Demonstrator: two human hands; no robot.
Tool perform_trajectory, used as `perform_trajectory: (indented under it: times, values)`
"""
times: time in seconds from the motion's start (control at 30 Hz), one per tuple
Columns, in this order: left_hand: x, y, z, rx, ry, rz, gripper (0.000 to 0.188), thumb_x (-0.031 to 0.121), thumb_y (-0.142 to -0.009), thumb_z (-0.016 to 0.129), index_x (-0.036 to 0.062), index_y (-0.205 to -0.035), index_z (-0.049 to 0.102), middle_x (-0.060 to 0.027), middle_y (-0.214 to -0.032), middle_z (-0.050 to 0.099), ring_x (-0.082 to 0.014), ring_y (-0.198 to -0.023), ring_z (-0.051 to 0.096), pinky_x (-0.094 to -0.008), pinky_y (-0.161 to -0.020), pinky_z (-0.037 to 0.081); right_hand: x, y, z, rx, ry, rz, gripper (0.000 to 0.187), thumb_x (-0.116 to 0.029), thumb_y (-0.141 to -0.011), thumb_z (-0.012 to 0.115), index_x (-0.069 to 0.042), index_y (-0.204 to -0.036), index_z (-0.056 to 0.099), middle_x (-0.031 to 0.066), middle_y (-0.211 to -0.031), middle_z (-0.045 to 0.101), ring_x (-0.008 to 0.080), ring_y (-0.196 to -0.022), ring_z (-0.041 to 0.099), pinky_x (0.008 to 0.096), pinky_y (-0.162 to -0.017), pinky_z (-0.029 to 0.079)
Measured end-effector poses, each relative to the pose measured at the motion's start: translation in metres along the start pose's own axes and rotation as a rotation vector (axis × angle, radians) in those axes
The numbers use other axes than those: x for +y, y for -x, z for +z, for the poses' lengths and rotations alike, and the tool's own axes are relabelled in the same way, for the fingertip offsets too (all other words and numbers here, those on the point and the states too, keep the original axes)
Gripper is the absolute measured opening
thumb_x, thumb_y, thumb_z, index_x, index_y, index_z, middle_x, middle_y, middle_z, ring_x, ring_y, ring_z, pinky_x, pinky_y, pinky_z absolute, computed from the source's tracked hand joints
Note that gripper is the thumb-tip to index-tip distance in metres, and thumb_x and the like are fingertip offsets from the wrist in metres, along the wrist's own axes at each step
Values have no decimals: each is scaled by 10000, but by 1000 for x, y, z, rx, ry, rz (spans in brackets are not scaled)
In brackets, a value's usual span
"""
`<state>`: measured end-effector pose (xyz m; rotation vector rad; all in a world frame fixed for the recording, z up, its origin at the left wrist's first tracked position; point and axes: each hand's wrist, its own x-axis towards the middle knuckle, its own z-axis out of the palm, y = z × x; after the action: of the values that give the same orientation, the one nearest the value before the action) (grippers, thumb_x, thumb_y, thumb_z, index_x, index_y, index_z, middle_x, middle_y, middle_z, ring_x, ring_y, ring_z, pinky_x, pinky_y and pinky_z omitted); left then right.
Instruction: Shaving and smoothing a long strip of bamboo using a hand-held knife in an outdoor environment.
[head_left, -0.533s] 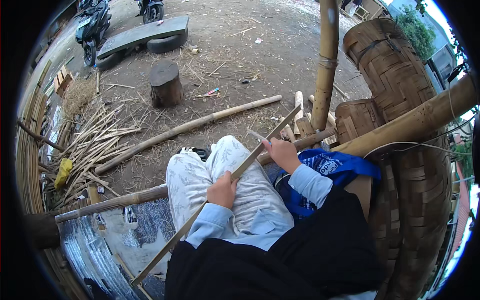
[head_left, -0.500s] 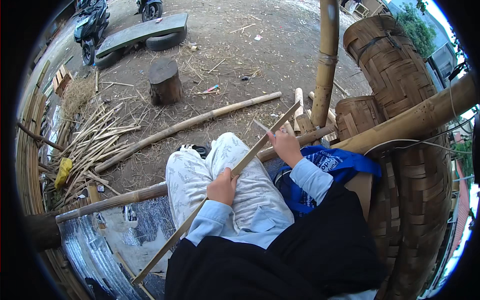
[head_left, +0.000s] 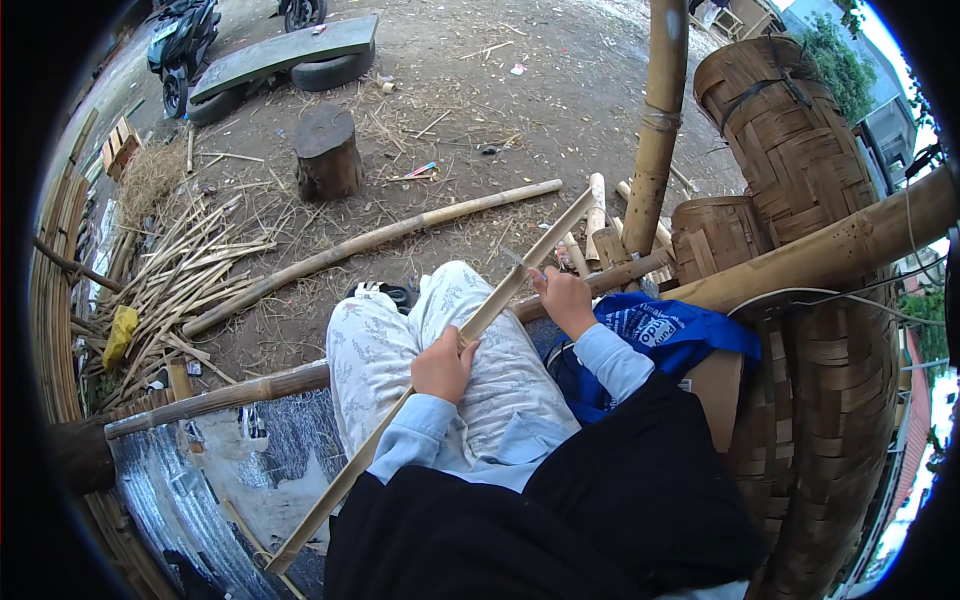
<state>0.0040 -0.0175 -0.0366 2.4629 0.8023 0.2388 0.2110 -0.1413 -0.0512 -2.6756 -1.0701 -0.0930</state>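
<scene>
Bamboo strip (head_left: 490,312) is slanting forward-right through the curled fingers of the left hand (head_left: 442,367), the right hand (head_left: 566,302) clenching a thin blade (head_left: 517,259) across it.

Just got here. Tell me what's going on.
A seated person has a long wooden strip slanting across their lap. The left hand grips it around the middle, while the right hand holds what looks like a knife at the strip, short of its far end. Whether the blade is biting in is too small to tell. A blue bag sits by the right arm, and loose sticks lie heaped on the ground to the left.
</scene>
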Motion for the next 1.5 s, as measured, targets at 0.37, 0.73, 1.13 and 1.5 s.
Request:
perform_trajectory:
  times: [0.37, 0.73, 1.13, 1.5]
  values:
    - [-3, 3, 1, 8, -48, 42, 320, 389, -769, 630, 95, -793, 505, -91, -617, 593, -284, -561, 601, -396, -488, 458, 86, -41, -6, 65, 118, 301, 598, -493, -914, 325, -16, -727, 632, 230, -651, 594, 403, -641, 593, 507, -570, 457]
    - [-6, 2, -3, -6, 66, 9, 339, 382, -770, 634, 74, -766, 491, -119, -618, 585, -311, -577, 596, -416, -503, 453, 2, 15, -7, -86, 43, 12, 509, -453, -924, 351, -33, -730, 563, 195, -605, 586, 397, -613, 589, 484, -546, 460]
    - [-9, -1, -4, -50, 108, -28, 351, 394, -775, 626, 65, -762, 503, -131, -637, 595, -324, -587, 598, -417, -511, 455, -17, 11, -2, -117, 11, -35, 497, -459, -914, 376, -43, -728, 574, 185, -584, 586, 380, -576, 597, 466, -525, 471]
    - [-6, 0, -6, -66, 55, -46, 344, 389, -777, 621, 68, -789, 497, -118, -627, 589, -318, -585, 598, -418, -513, 456, -1, -2, -10, -127, -25, 30, 548, -468, -916, 358, -35, -697, 611, 210, -621, 588, 380, -625, 600, 468, -561, 468]
